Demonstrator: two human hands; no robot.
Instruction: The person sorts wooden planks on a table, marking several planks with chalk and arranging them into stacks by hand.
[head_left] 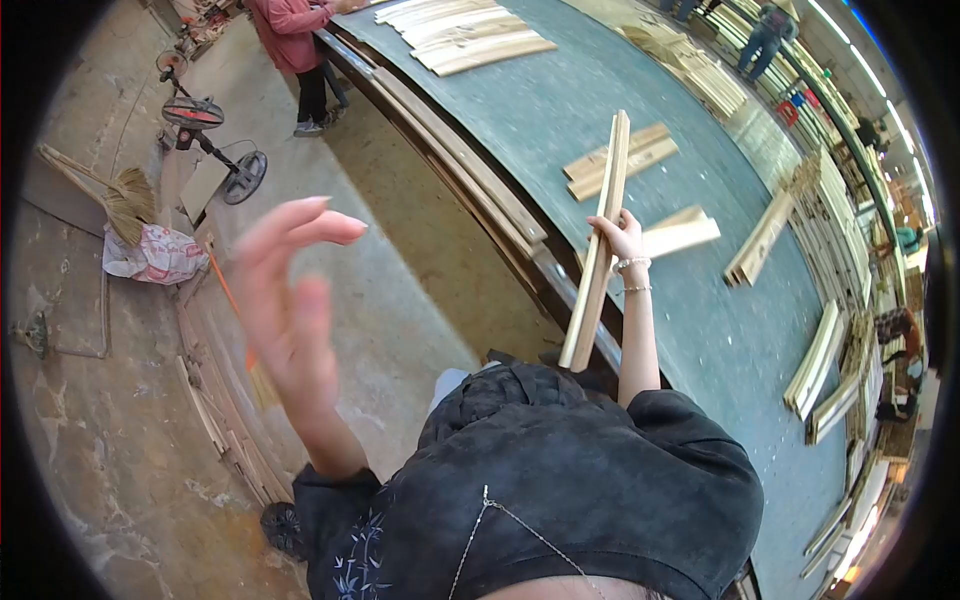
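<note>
Wooden strips in hand at the blue-green table
The right hand grips them across the table's edge; the left hand is raised, half-curled. Over there, a person in pink stands beside laid-out boards.

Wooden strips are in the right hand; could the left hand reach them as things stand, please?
Probably yes: the left hand appears empty, and nothing visible stands between it and the wooden strips, whose near end juts free of the right hand.
</note>
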